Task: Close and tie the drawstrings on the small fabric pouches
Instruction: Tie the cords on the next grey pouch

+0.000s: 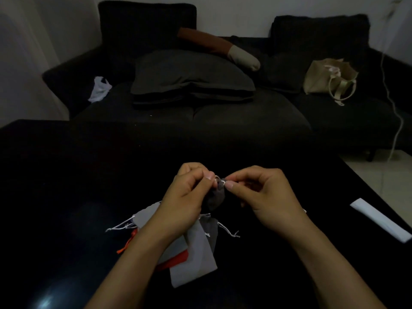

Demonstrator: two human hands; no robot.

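No readable text, labels, brands, numbers or signs appear anywhere in this dim view.

There is a single view, taken from a wide-angle camera on the person's head. It looks forward and down over both forearms, which enter from the bottom edge, onto a dark tabletop (66, 175) close below. Farther off, facing the camera, a black sofa (200, 117) fills the upper half against a pale wall. Straight lines bend toward the picture's edges.
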